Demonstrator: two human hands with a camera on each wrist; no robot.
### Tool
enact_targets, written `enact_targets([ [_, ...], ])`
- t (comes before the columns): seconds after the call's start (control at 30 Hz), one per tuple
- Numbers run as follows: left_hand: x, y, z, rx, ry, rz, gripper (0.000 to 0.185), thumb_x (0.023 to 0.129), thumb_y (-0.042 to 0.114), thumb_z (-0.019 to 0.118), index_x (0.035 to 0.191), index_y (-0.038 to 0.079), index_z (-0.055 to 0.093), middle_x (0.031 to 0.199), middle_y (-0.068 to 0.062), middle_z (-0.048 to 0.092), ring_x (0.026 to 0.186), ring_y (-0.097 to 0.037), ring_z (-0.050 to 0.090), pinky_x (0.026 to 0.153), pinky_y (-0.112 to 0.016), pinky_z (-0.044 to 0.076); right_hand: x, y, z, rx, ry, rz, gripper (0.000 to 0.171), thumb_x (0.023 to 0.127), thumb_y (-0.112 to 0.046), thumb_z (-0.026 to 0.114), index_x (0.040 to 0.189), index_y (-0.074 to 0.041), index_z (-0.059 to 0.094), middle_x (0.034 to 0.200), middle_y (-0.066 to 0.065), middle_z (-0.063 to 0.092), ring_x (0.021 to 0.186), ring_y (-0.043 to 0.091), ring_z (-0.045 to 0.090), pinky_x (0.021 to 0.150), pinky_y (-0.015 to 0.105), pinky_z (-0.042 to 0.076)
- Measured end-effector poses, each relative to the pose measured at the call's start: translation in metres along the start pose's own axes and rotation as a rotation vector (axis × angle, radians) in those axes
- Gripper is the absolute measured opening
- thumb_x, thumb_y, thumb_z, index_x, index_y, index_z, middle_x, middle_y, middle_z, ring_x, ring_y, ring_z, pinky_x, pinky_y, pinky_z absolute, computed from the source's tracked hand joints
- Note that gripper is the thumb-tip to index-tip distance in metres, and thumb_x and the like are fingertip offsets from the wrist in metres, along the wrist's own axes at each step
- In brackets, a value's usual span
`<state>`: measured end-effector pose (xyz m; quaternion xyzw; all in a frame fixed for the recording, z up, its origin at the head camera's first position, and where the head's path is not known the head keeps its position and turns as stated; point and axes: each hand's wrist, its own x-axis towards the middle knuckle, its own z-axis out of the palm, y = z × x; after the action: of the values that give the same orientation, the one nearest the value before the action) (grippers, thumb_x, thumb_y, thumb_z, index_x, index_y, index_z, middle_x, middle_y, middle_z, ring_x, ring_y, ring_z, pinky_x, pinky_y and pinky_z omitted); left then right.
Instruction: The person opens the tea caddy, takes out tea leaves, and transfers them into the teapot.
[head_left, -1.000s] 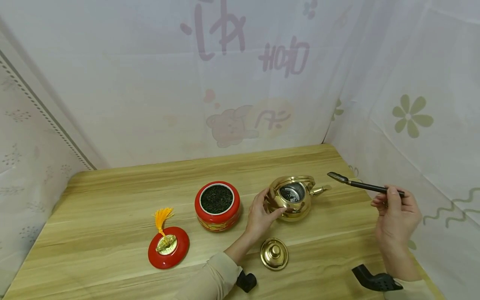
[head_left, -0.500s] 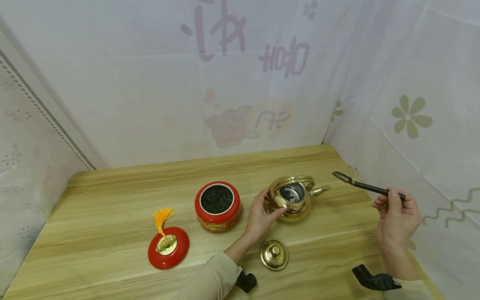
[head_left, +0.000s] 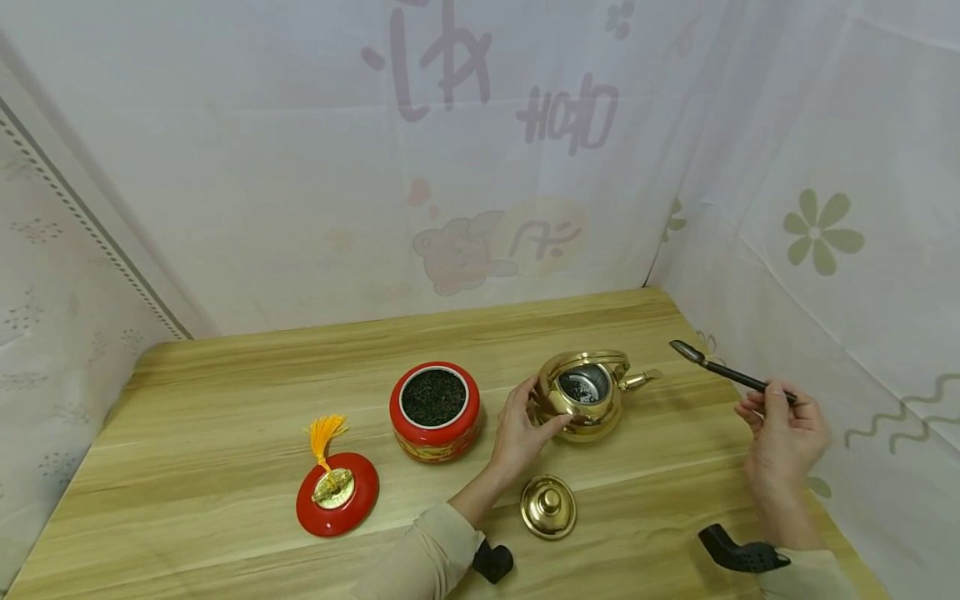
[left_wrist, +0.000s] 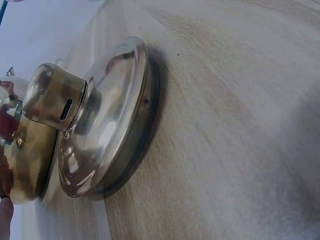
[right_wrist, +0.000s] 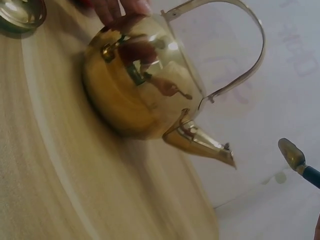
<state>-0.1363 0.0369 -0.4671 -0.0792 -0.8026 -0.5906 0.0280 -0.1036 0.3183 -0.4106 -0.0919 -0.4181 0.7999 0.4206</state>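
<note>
A golden teapot (head_left: pixel 586 395) stands open on the wooden table (head_left: pixel 225 392), with dark tea leaves in its strainer. My left hand (head_left: pixel 522 427) grips its left side, thumb and fingers curved round the body (right_wrist: pixel 135 85). My right hand (head_left: pixel 783 425) pinches a dark long-handled tea scoop (head_left: pixel 718 369) in the air to the right of the spout (right_wrist: pixel 202 141); its small bowl (right_wrist: pixel 291 153) points towards the pot. The teapot's golden lid (head_left: pixel 549 505) lies on the table in front, seen large in the left wrist view (left_wrist: pixel 97 127).
A red tea jar (head_left: pixel 435 410) full of dark leaves stands left of the teapot. Its red lid (head_left: pixel 336 492) with a yellow tassel lies further left. White printed cloth walls (head_left: pixel 480 167) close the back and both sides of the table.
My right hand has drifted slightly left and up with the scoop, whose bowl has moved a little right, away from the spout. The left hand and teapot have not moved.
</note>
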Motion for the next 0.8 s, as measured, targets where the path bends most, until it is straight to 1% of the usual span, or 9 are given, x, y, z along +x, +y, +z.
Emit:
enact_targets([
  [0.07, 0.000, 0.000, 0.000, -0.003, 0.000, 0.003, 0.073, 0.077, 0.028, 0.078, 0.137, 0.006, 0.045, 0.136, -0.012, 0.050, 0.124, -0.026, 0.048, 0.099, -0.039, 0.044, 0.010, 0.012, -0.016, -0.066, -0.020, 0.006, 0.011, 0.085, 0.004, 0.064, 0.094, 0.009, 0.060, 0.068, 0.014, 0.066, 0.056, 0.018, 0.064, 0.050, 0.025, 0.055],
  [0.17, 0.000, -0.001, 0.000, -0.010, -0.001, 0.004, 0.072, 0.077, 0.027, 0.078, 0.137, 0.006, 0.045, 0.136, -0.012, 0.050, 0.123, -0.026, 0.049, 0.098, -0.039, 0.045, 0.029, 0.039, -0.050, -0.155, -0.054, 0.007, 0.018, 0.085, 0.000, 0.065, 0.101, 0.007, 0.059, 0.074, 0.014, 0.068, 0.060, 0.018, 0.066, 0.053, 0.027, 0.056],
  [0.27, 0.000, -0.001, 0.000, -0.009, -0.002, 0.005, 0.073, 0.077, 0.028, 0.078, 0.137, 0.006, 0.045, 0.136, -0.012, 0.050, 0.123, -0.026, 0.049, 0.097, -0.039, 0.045, 0.044, 0.063, -0.078, -0.195, -0.066, 0.037, 0.029, 0.083, -0.005, 0.070, 0.106, 0.008, 0.058, 0.079, 0.017, 0.068, 0.063, 0.021, 0.067, 0.056, 0.029, 0.057],
  [0.37, 0.000, -0.001, 0.000, -0.003, -0.004, 0.006, 0.073, 0.077, 0.028, 0.078, 0.137, 0.006, 0.045, 0.136, -0.012, 0.050, 0.123, -0.025, 0.049, 0.097, -0.039, 0.046, 0.046, 0.075, -0.088, -0.233, -0.037, 0.081, 0.038, 0.079, -0.011, 0.075, 0.106, 0.009, 0.058, 0.081, 0.018, 0.067, 0.064, 0.021, 0.067, 0.056, 0.029, 0.056],
  [0.43, 0.000, -0.001, 0.000, -0.001, -0.005, 0.007, 0.073, 0.077, 0.029, 0.078, 0.137, 0.006, 0.045, 0.136, -0.012, 0.050, 0.123, -0.025, 0.049, 0.097, -0.040, 0.046, 0.043, 0.077, -0.087, -0.243, -0.029, 0.107, 0.038, 0.077, -0.011, 0.077, 0.104, 0.008, 0.058, 0.080, 0.017, 0.067, 0.063, 0.020, 0.067, 0.056, 0.028, 0.056],
  [0.5, 0.000, -0.001, 0.000, 0.000, -0.004, 0.008, 0.073, 0.077, 0.029, 0.078, 0.137, 0.006, 0.045, 0.136, -0.012, 0.050, 0.122, -0.025, 0.049, 0.097, -0.040, 0.046, 0.038, 0.077, -0.084, -0.264, -0.040, 0.116, 0.036, 0.077, -0.013, 0.077, 0.102, 0.006, 0.060, 0.078, 0.014, 0.067, 0.063, 0.018, 0.068, 0.056, 0.026, 0.056],
  [0.6, 0.000, 0.000, 0.000, 0.001, -0.002, 0.010, 0.073, 0.077, 0.029, 0.078, 0.137, 0.006, 0.045, 0.135, -0.012, 0.051, 0.122, -0.025, 0.050, 0.097, -0.040, 0.045, 0.019, 0.058, -0.058, -0.323, -0.027, 0.165, 0.023, 0.083, -0.006, 0.070, 0.098, 0.005, 0.057, 0.073, 0.008, 0.067, 0.060, 0.013, 0.067, 0.055, 0.022, 0.055],
  [0.73, 0.000, 0.000, -0.001, 0.003, 0.000, 0.012, 0.073, 0.076, 0.029, 0.079, 0.137, 0.006, 0.045, 0.135, -0.011, 0.051, 0.122, -0.025, 0.049, 0.097, -0.040, 0.045, -0.002, 0.035, -0.026, -0.409, 0.002, 0.235, 0.010, 0.089, 0.003, 0.057, 0.098, 0.006, 0.052, 0.067, 0.002, 0.066, 0.057, 0.007, 0.065, 0.054, 0.019, 0.054],
  [0.8, 0.000, -0.001, -0.001, 0.000, 0.000, 0.013, 0.073, 0.076, 0.029, 0.079, 0.137, 0.006, 0.045, 0.135, -0.011, 0.051, 0.122, -0.025, 0.049, 0.097, -0.040, 0.045, -0.003, 0.037, -0.027, -0.421, -0.001, 0.248, 0.012, 0.089, 0.004, 0.056, 0.100, 0.008, 0.051, 0.068, 0.001, 0.066, 0.057, 0.007, 0.065, 0.054, 0.018, 0.054],
])
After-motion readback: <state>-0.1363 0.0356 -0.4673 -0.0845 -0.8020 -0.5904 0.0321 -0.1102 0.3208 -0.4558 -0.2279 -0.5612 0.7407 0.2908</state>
